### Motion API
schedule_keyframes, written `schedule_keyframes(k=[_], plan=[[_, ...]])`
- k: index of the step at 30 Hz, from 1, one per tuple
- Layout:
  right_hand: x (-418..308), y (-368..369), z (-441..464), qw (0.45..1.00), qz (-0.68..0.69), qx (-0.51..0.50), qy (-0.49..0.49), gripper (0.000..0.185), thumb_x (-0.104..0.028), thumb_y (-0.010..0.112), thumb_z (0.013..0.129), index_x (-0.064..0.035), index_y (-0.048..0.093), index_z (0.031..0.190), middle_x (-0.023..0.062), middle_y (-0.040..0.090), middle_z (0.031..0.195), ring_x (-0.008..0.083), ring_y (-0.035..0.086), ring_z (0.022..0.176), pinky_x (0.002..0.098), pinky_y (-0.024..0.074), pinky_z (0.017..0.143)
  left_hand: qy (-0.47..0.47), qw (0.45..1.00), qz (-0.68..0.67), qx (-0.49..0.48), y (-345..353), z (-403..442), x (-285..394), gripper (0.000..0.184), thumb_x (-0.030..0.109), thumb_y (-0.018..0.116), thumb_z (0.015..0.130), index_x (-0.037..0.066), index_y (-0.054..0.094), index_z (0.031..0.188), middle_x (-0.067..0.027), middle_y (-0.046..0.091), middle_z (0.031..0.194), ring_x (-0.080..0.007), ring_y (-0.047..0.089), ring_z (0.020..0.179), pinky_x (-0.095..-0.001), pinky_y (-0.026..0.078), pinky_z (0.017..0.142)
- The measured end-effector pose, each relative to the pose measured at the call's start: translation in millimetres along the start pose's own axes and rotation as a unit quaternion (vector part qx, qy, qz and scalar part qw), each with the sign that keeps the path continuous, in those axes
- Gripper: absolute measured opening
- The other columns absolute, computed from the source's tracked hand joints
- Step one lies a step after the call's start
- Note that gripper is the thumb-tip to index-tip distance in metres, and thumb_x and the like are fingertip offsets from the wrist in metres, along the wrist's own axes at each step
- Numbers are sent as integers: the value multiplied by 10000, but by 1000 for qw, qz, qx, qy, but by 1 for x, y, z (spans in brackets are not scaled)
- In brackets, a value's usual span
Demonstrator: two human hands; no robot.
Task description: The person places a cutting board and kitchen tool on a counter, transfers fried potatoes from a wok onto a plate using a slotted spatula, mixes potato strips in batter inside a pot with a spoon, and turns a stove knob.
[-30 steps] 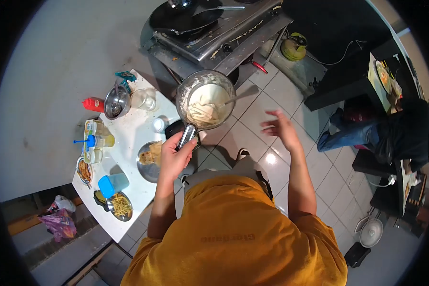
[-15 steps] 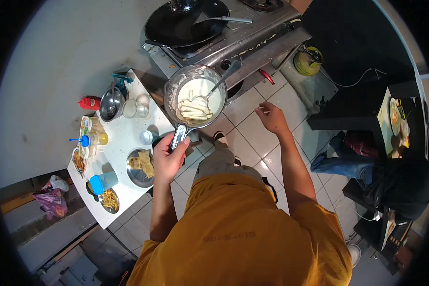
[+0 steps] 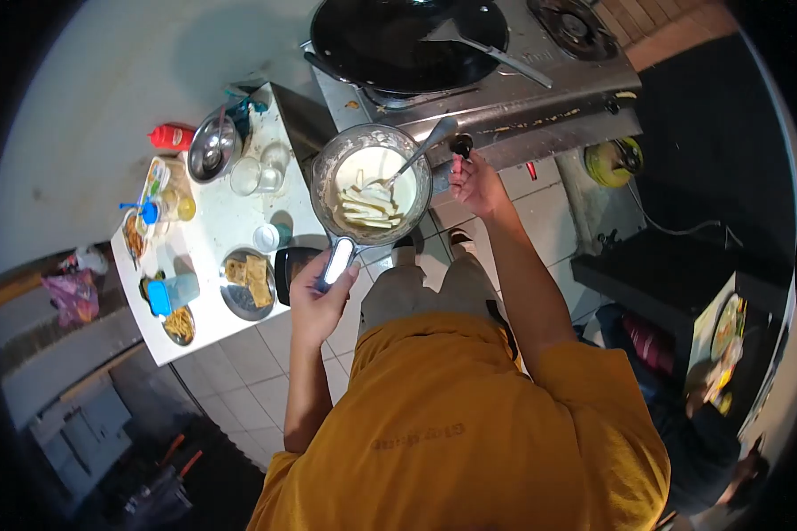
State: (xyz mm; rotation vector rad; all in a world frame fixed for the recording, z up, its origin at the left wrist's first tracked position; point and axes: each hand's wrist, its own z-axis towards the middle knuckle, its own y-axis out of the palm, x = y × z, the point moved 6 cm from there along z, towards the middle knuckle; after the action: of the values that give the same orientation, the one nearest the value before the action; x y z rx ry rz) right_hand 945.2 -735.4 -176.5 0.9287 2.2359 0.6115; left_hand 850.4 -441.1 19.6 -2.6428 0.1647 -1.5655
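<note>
My left hand point(image 3: 321, 296) is wrapped round the handle of a pan point(image 3: 326, 184). White batter and several pale strips point(image 3: 369, 208) lie in the pan, with a spoon point(image 3: 431, 142) resting in it and its handle over the rim. My right hand point(image 3: 476, 184) is at the stove's front, with its fingertips at a black knob point(image 3: 461, 146); the fingers look closed round the knob. On the stove point(image 3: 505, 111) sits a large black wok point(image 3: 398, 53) with a metal spatula point(image 3: 505, 64) across its edge.
A white table point(image 3: 212, 265) at left holds a metal bowl point(image 3: 213, 150), a plate of flat fried pieces point(image 3: 236, 303), jars, a red bottle point(image 3: 170, 136) and a blue-lidded container point(image 3: 175, 292). A green gas cylinder point(image 3: 613, 163) stands right of the stove. Another person point(image 3: 695, 451) is at lower right.
My right hand has moved up to the stove knob. The view has shifted closer to the stove, and the pan stays in my left hand. The other person appears lower in view.
</note>
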Motion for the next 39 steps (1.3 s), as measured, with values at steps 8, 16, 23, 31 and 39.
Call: schedule_keyframes(k=[8, 16, 23, 31, 39], plan=[[1, 13, 18, 939, 310, -140, 46, 222, -240, 461, 993, -67, 556, 893, -21, 501, 719, 128, 432, 645, 256, 372, 631, -42, 991, -73, 101, 53, -41, -6, 294, 132, 709, 860, 21, 640, 1123, 60, 527, 619, -19, 413, 463, -195, 306, 403], [-1, 12, 30, 955, 277, -95, 55, 266, -291, 485, 990, -53, 551, 891, -16, 459, 668, 118, 413, 600, 260, 379, 571, -54, 975, -98, 191, 92, -86, -23, 260, 133, 696, 869, -5, 637, 1081, 49, 510, 583, -19, 407, 442, -197, 285, 383], [-11, -5, 38, 998, -50, -45, -21, 290, -326, 518, 985, -53, 560, 897, -26, 485, 677, 86, 424, 565, 234, 356, 507, -30, 970, -106, 215, 81, -117, -37, 266, 113, 682, 872, -12, 625, 1099, 41, 505, 585, -26, 387, 425, -205, 266, 369], [-32, -7, 35, 963, -261, -21, -62, 294, -311, 529, 981, -22, 555, 939, -24, 510, 662, 78, 444, 560, 229, 361, 495, -22, 967, -97, 236, 49, -147, -67, 207, 134, 696, 864, 3, 646, 1016, 41, 524, 593, -27, 430, 463, -203, 304, 407], [-38, -1, 32, 956, -283, -73, -5, 345, -379, 412, 1008, -66, 521, 912, -27, 468, 653, 96, 396, 537, 234, 326, 490, 2, 963, -117, 244, 36, -166, -109, 168, 137, 694, 864, 22, 656, 981, 45, 521, 588, -30, 428, 461, -202, 300, 415]])
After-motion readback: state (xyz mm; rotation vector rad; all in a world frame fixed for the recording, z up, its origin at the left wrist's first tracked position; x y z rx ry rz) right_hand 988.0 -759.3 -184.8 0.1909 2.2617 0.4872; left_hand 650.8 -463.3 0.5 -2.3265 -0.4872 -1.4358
